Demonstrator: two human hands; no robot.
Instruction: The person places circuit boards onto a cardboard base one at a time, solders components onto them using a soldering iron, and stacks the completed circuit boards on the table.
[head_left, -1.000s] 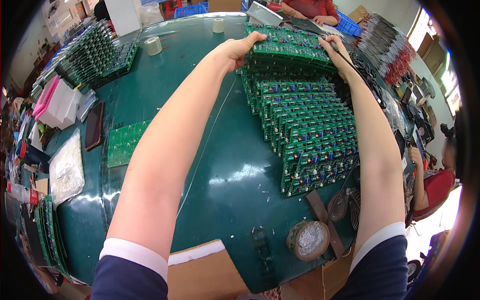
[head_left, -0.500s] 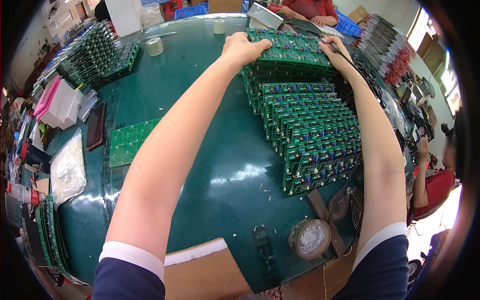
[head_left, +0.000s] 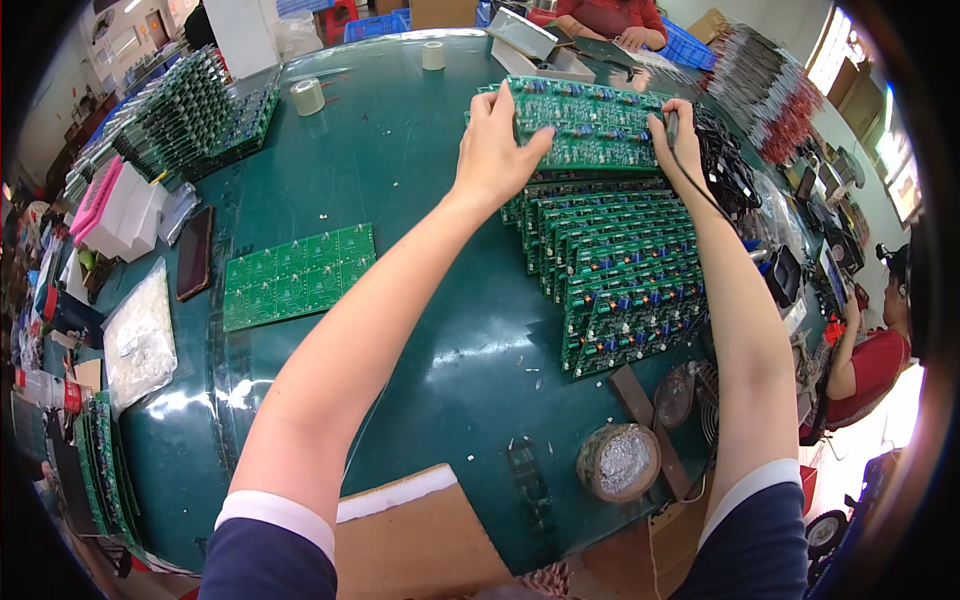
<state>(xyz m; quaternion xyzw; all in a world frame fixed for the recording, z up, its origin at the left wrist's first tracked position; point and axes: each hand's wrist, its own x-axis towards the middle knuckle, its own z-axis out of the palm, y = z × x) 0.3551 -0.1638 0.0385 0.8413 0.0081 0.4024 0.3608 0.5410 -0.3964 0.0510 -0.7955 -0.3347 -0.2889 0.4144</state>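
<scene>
Between my hands, a green circuit board (head_left: 590,125) set with small blue parts tilts up at the far end of a board stack. My left hand (head_left: 495,150) grips its left edge, thumb across its face. At the right edge, my right hand (head_left: 682,150) has its fingers closed on the board. That hand also keeps a dark pen-shaped tool (head_left: 672,125) with a black cord, like a soldering iron; its tip cannot be made out. Nearer me lean the overlapping circuit boards (head_left: 630,270) of the stack, in a slanting row.
On the green tabletop (head_left: 450,400), a flat green board (head_left: 300,275) lies left of my left forearm. A round bowl of silvery bits (head_left: 622,465) stands near the front edge. Cables (head_left: 722,160) crowd the right side. Another board stack (head_left: 180,110) stands far left; people sit beyond.
Both hands have come nearer to me with the upper board, whose face now tilts toward me. The left arm has shifted, baring more of the flat board at left.
</scene>
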